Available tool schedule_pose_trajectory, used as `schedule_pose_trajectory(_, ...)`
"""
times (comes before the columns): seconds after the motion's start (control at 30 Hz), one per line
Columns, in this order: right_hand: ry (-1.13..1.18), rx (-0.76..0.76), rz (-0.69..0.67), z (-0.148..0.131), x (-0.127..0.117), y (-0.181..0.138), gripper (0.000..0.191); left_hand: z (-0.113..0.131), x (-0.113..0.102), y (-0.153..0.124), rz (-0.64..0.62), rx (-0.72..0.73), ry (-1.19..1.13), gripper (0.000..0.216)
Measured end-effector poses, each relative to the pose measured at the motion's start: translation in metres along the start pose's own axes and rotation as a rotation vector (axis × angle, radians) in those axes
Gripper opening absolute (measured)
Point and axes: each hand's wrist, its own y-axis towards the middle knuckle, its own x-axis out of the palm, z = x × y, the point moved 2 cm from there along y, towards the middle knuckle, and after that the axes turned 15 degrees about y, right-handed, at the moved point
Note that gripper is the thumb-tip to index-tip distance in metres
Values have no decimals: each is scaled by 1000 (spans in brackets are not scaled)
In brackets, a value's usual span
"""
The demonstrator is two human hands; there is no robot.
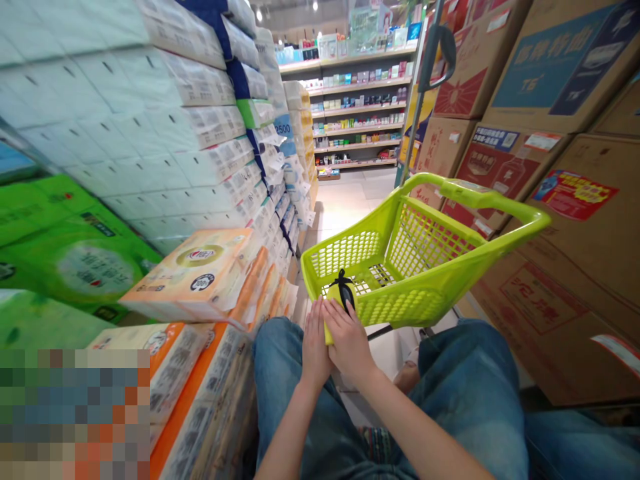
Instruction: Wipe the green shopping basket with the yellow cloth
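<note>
Both of my hands are together over the near end of a lime-green shopping cart (425,303). Between them is a small yellow item with a black tie (343,288), knotted at the top; its exact kind I cannot make out. My left hand (314,343) lies along its left side with fingers nearly straight and close together. Across its front rests my right hand (347,337), fingers pressed against it and thumb up beside the black strip. The hands hide much of the item. The visible part of the cart's basket shows only its perforated walls and floor.
On the left are tall stacks of white tissue packs (125,127) and an orange tissue pack (195,270). Cardboard cartons (560,267) line the right side. A tiled aisle (345,200) leads to shelves of small boxed goods (360,103). A metal pole (415,120) stands behind the cart.
</note>
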Motion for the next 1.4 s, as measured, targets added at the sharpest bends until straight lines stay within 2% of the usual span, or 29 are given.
schedule_pose_trajectory(0.1, -1, -52, -77, 6, -10, -3, 73, 0, -2, 0, -3, 13, 52, 79)
schedule_pose_trajectory(0.2, -61, -53, -74, 30, -47, -10, 79, 3, -4, 2, -8, -5, 118, 77)
schedule_pose_trajectory(0.33, -209, 48, 101, 75, -108, -21, 75, 7, -3, 3, 6, -4, 123, 77)
schedule_pose_trajectory(0.43, -286, 124, 241, 96, -134, -24, 63, 9, -2, 4, 19, 1, 84, 77)
schedule_pose_trajectory(0.5, -270, 138, 278, 96, -130, -22, 64, 10, -2, 4, 15, 6, 60, 77)
schedule_pose_trajectory(0.57, -226, 128, 268, 84, -110, -19, 70, 11, -3, 3, 3, 10, 46, 77)
schedule_pose_trajectory(0.77, -83, 55, 25, 18, -20, -7, 74, 8, -1, 1, -35, 15, 2, 77)
schedule_pose_trajectory(0.87, -41, 21, -41, 5, -7, -4, 75, 6, -2, 1, -47, 17, 5, 79)
schedule_pose_trajectory(0.97, -59, -20, -75, 14, -23, -5, 75, 6, -5, 2, -56, 30, 66, 80)
schedule_pose_trajectory(1.07, -128, -47, -66, 39, -60, -9, 74, 8, -6, 3, -44, 44, 113, 78)
schedule_pose_trajectory(1.2, -273, 59, 117, 83, -118, -14, 70, 11, -4, 4, -30, 38, 150, 79)
schedule_pose_trajectory(1.27, -335, 116, 222, 98, -136, -14, 65, 13, -3, 4, -29, 26, 162, 79)
schedule_pose_trajectory(1.33, -354, 146, 272, 101, -137, -13, 64, 15, -1, 4, -27, 18, 166, 78)
schedule_pose_trajectory(1.4, -326, 150, 261, 89, -120, -11, 66, 17, -1, 3, -21, 12, 159, 78)
